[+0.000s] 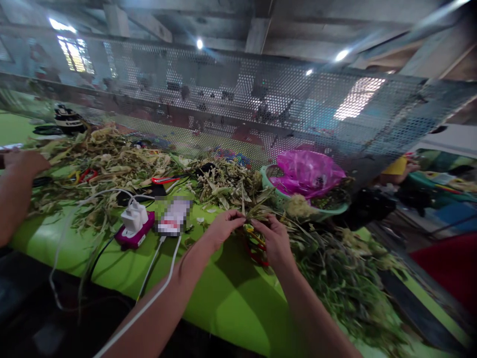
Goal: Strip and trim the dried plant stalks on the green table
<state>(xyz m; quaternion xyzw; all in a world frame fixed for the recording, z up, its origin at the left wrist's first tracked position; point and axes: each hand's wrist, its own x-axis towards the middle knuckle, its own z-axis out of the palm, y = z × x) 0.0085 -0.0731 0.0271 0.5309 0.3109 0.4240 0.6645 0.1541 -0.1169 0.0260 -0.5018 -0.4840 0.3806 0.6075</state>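
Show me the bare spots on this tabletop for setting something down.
The widest free patch of green tabletop lies between the left forearm and right forearm. A smaller one, crossed by cables, lies in front of the purple power strip. Dried plants crowd the back left; a greener heap fills the right.

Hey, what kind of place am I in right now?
Probably a workshop or small factory floor: there's a long green worktable heaped with dried plants, a perforated metal screen running along it, and other people's hands at work nearby.
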